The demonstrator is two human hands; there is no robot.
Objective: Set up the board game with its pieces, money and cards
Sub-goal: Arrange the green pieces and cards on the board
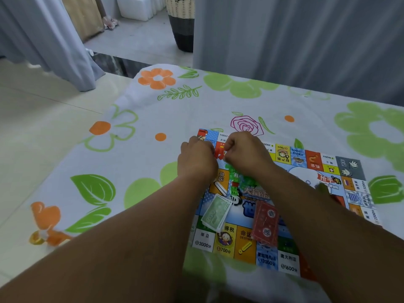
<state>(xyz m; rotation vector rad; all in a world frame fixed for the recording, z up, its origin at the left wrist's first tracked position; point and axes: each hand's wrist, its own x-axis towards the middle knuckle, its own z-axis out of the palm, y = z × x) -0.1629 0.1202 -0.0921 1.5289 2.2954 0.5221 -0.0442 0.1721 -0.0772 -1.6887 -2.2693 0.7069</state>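
Observation:
The colourful game board [328, 169] lies flat on the flowered cloth, right of centre. A stack of green money notes [216, 212] and a stack of red cards [265, 224] rest on its near part. My left hand [196, 160] and my right hand [244, 154] are side by side over the board's far left corner, fingers curled and pinching together. Between and below them hangs a blurred cluster of small green pieces [240, 179], apparently in a clear packet that both hands hold. My forearms hide part of the board.
The flowered cloth [153, 119] covers the table, whose left edge drops to a tiled floor. A yellow ring-shaped item [37, 238] sits at the cloth's near left edge. Grey curtains [295, 40] hang behind, with a woven basket [181, 22] beyond.

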